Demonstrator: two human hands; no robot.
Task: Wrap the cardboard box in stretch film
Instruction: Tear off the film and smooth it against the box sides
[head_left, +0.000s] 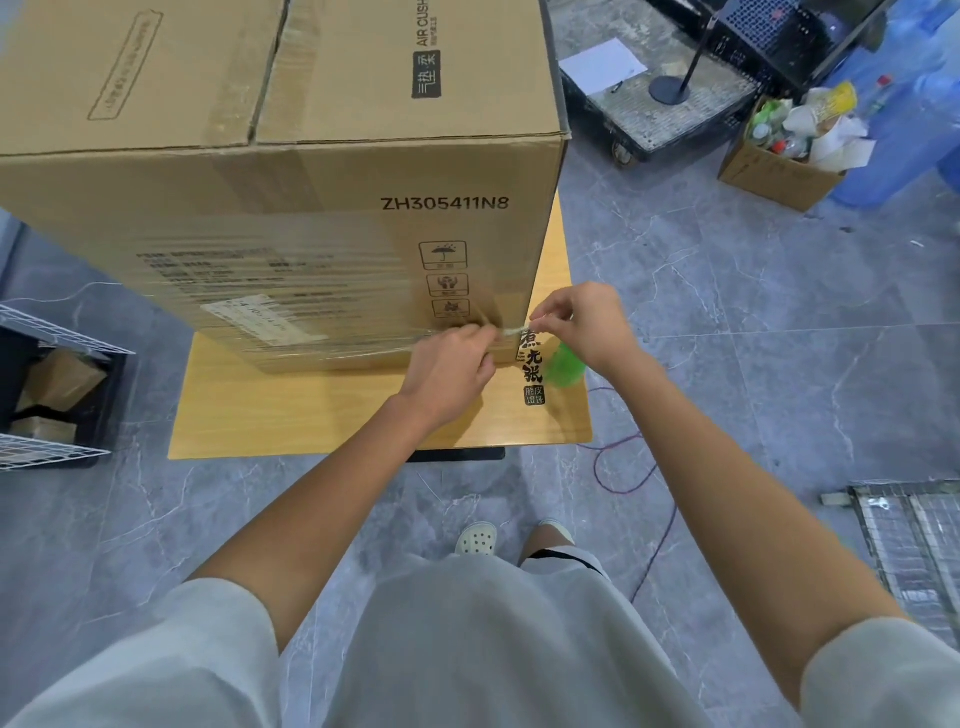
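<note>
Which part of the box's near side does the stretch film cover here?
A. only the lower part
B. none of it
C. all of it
A: the film glistens only across the lower part of the box; the printed code above is bare. The left hand and right hand pinch a strand of it at the corner.

Wooden table (311, 415), rubbish-filled carton (774, 179), black crate (115, 400), wheeled cart (623, 120).

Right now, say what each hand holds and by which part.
Both pinch the stretch film, bunched into a strand at a lower corner of the cardboard box: left hand on one end, right hand on the other.
</note>
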